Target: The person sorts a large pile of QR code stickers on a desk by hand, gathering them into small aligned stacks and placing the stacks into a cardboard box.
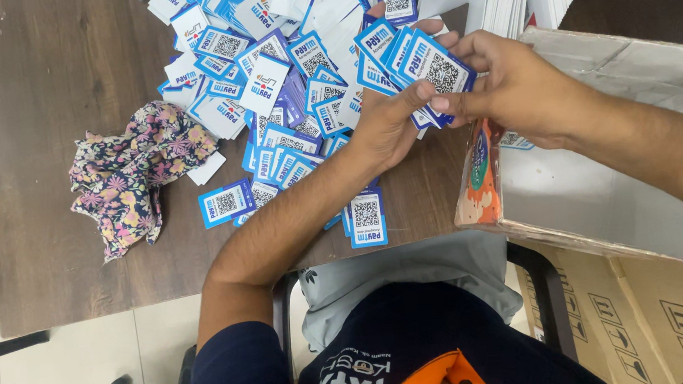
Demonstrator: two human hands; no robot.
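**Two hands grip a fan of blue-and-white cards**

Both hands meet over a brown table. The left hand and the right hand each pinch the same fanned stack of cards, thumbs pressed on top, at about 1 o'clock from the frame's centre. A loose heap of cards spreads at 11 o'clock. A floral cloth lies at 9 o'clock, and an open cardboard box sits at 3 o'clock.
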